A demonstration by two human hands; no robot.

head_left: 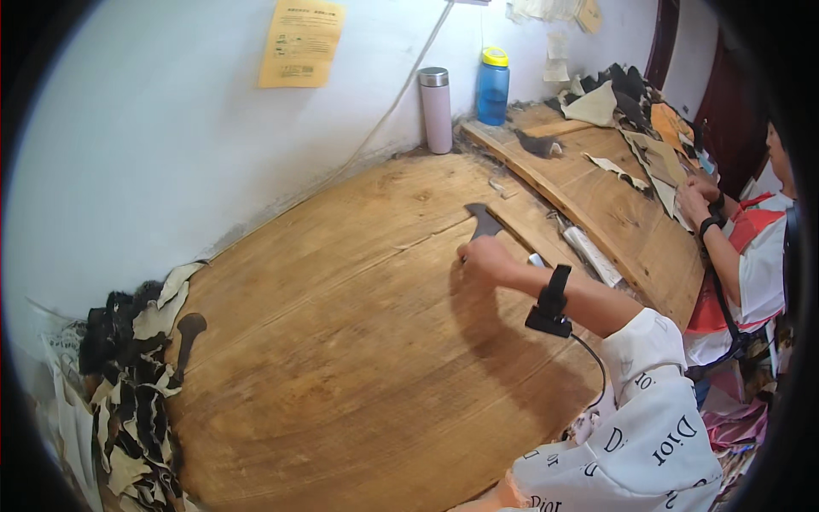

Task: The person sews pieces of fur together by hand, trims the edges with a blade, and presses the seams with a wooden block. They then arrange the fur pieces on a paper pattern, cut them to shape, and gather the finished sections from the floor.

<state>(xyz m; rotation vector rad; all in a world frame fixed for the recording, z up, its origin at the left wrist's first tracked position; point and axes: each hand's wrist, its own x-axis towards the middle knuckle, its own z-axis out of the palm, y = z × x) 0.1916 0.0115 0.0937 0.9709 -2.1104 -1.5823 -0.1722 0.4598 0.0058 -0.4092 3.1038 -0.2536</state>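
My right hand (488, 259) is closed around a dark flat tool with a flared, blade-like end (485, 220). The flared end points away from me, beside a thin wooden strip (531, 234) on the table. Most of the tool's handle is hidden by my fingers. The wooden table (341, 367) lies under my hand, and my arm throws a shadow on it. My left hand does not show; only a bit of bare skin appears at the lower edge.
On the left lie a dark round-headed tool (189, 337) and fur scraps (141, 410). A pink flask (437, 115) and a blue bottle (493, 92) stand by the wall. A raised wooden bar (563, 200) crosses the table; beyond it a co-worker (742, 256) handles hide pieces (661, 162).
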